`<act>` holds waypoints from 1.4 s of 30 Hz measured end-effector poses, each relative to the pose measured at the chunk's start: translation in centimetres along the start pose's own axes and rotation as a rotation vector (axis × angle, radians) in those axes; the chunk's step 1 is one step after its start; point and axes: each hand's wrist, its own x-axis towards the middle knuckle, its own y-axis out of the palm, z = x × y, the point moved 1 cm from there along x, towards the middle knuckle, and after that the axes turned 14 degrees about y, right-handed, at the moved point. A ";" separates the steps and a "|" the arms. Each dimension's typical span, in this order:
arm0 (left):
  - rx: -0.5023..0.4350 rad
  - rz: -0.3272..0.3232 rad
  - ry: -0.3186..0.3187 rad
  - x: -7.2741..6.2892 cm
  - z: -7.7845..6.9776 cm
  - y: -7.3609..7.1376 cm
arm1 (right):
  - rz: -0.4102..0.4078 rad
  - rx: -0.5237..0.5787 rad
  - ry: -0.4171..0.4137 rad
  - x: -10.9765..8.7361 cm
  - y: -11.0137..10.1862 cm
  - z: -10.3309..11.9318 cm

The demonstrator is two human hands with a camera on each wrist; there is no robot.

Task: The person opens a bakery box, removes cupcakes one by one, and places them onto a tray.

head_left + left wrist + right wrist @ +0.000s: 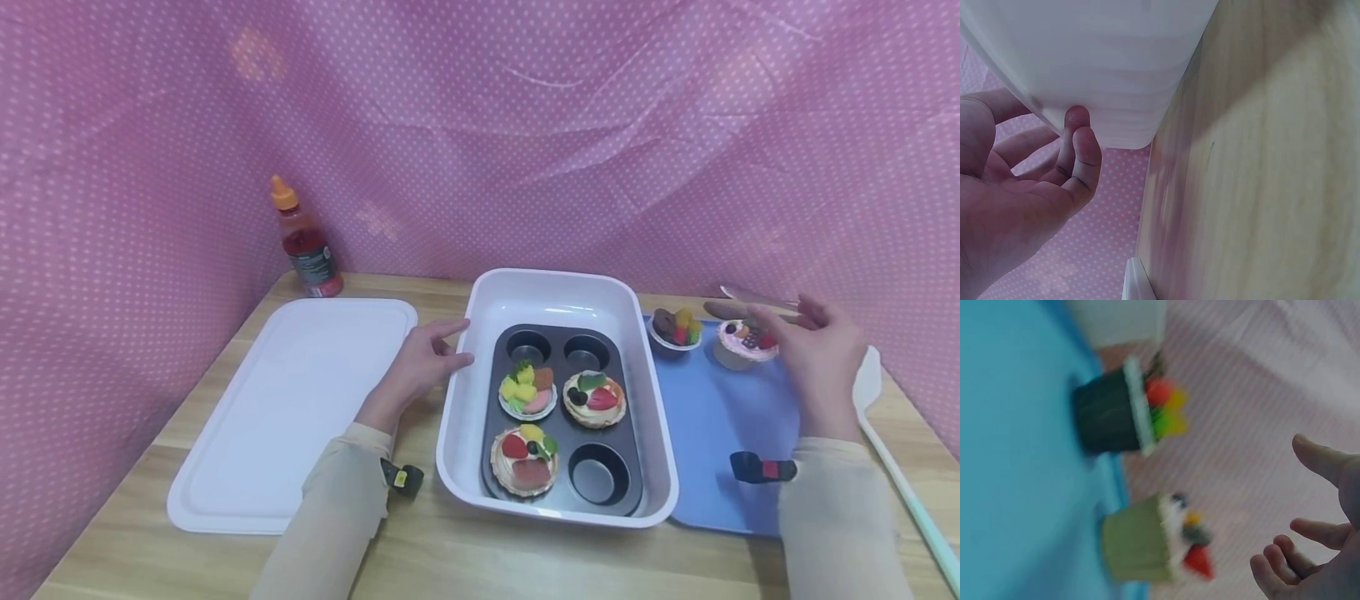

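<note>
My left hand [412, 358] holds the left rim of a white basin [555, 518], its thumb and a finger at the rim. In the left wrist view, curled fingertips [1079, 119] rest against the outer wall. Inside the basin lies a dark muffin tin [558, 433] with 3 fruit-topped tarts: one with yellow pieces [528, 392], one with a strawberry half [594, 400], one in front [524, 461]. Loosely spread and holding nothing, my right hand [821, 358] hovers by a pink-creamed cupcake [744, 343]. Beside that stands a chocolate cupcake [674, 330] in a dark cup.
Both cupcakes stand on a blue board [727, 450] right of the basin. Metal cutlery [750, 296] lies behind the right hand, and a spatula [892, 450] at the right edge. To the left are a white board [292, 408] and a sauce bottle [309, 250].
</note>
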 end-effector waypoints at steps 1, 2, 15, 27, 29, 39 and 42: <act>-0.003 0.000 0.000 0.0 0.0 0.0 | 0.016 0.017 -0.007 -0.6 -0.1 0.4; -0.006 0.001 0.000 0.0 0.0 0.0 | 0.031 0.025 -0.016 -1.2 -0.1 0.9; -0.022 0.002 -0.001 0.0 0.0 0.0 | 0.221 0.029 -0.337 -10.4 3.0 4.7; -0.032 0.002 -0.005 0.1 0.2 -0.1 | 0.509 -0.136 -0.582 -13.9 4.7 4.8; -0.036 0.005 -0.008 0.1 0.2 -0.1 | 0.493 -0.121 -0.589 -14.2 4.4 4.9; -0.069 0.018 -0.031 -0.2 0.2 -0.2 | 0.566 -0.061 -0.584 -16.0 4.4 5.6; -0.076 0.022 -0.040 -0.2 0.1 -0.2 | 0.579 -0.081 -0.578 -16.3 5.1 6.0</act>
